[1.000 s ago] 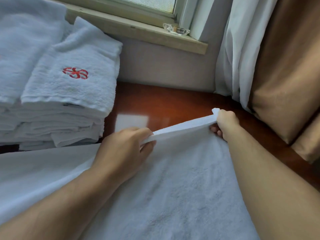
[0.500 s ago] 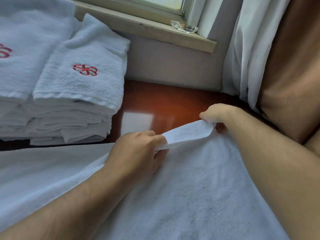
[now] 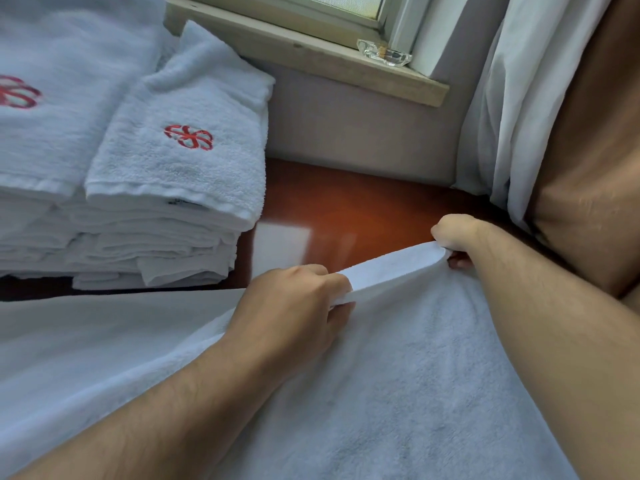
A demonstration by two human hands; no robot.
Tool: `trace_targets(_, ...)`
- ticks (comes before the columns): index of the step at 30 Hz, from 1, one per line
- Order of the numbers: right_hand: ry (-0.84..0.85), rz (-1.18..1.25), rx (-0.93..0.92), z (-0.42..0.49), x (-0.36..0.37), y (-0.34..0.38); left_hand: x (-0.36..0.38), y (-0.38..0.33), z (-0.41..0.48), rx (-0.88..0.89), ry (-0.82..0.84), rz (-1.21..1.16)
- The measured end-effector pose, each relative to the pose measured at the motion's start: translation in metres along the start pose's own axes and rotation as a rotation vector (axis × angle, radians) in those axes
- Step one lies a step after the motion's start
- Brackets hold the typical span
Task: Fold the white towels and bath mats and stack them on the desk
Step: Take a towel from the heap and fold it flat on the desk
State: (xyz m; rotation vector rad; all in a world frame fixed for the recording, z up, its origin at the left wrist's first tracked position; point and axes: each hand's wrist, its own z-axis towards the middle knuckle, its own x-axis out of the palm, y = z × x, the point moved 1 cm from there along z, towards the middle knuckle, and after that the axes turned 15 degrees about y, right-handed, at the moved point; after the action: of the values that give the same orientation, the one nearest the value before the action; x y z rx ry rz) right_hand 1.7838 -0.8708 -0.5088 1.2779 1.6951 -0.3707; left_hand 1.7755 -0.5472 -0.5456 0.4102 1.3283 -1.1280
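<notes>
**Fingers [image 3: 341, 308] clamp a towel hem with the fold yet to be squared**

Curled tight, the fingers of both hands pinch the turned-over edge of a white towel [image 3: 398, 393], whose body spreads across the foreground and hides whatever lies under it. The left hand [image 3: 291, 306] grips the hem nearer the person. The right hand [image 3: 453, 233] holds its far corner, and the band is drawn taut between them at the near edge of the red-brown counter [image 3: 363, 209].

An uneven fold looks the likeliest trouble. The edge runs at a slant between the hands, so a harder pull from one side could skew the layers or tug the corner out of the pinch.

Beyond the left hand, stacks of folded towels [image 3: 173, 168] with red emblems stand on the counter. A careless sweep of loose cloth could catch their overhanging edges and pull them askew.

Farther back, a glass dish [image 3: 384, 53] rests on the windowsill [image 3: 311, 43], near a white curtain [image 3: 502, 116].
</notes>
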Motion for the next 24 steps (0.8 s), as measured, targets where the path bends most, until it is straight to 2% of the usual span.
trace_targets(3, -0.100, 0.095, -0.113, 0.005, -0.005, -0.004, 0.001, 0.000, 0.001, -0.010, -0.005, 0.001)
trace_targets(8, -0.526, 0.350, -0.258, -0.007, -0.020, -0.016, -0.003, -0.003, 0.001, 0.018, -0.030, 0.020)
trace_targets(9, -0.575, 0.525, -0.290, -0.011, -0.024, -0.021, -0.006, -0.004, 0.001, 0.040, -0.047, 0.013)
trace_targets(10, -0.588, 0.807, -0.310, -0.015, -0.026, -0.028, -0.008, -0.004, 0.001, 0.069, -0.073, 0.009)
trace_targets(12, -0.549, 1.345, -0.371, -0.027, -0.027, -0.050, -0.013, -0.006, 0.000, 0.134, -0.125, 0.005)
trace_targets(13, -0.512, 1.501, -0.395, -0.035, -0.022, -0.066, -0.014, -0.007, -0.001, 0.164, -0.127, 0.007)
trace_targets(15, -0.490, 1.415, -0.359, -0.045, -0.001, -0.094, -0.014, -0.009, -0.003, 0.213, -0.074, 0.024)
trace_targets(17, -0.533, 1.131, -0.272, -0.049, 0.016, -0.120, -0.009, -0.011, -0.007, 0.230, 0.010, 0.077)
trace_targets(19, -0.492, 0.849, -0.253, -0.047, 0.027, -0.135, -0.002, -0.016, -0.011, 0.221, 0.104, 0.146)
trace_targets(21, -0.432, 0.725, -0.291, -0.050, 0.031, -0.136, -0.002, -0.026, -0.012, 0.147, 0.179, 0.199)
trace_targets(24, -0.473, 0.704, -0.352, -0.053, 0.030, -0.135, -0.006, -0.045, -0.014, -0.095, 0.224, 0.220)
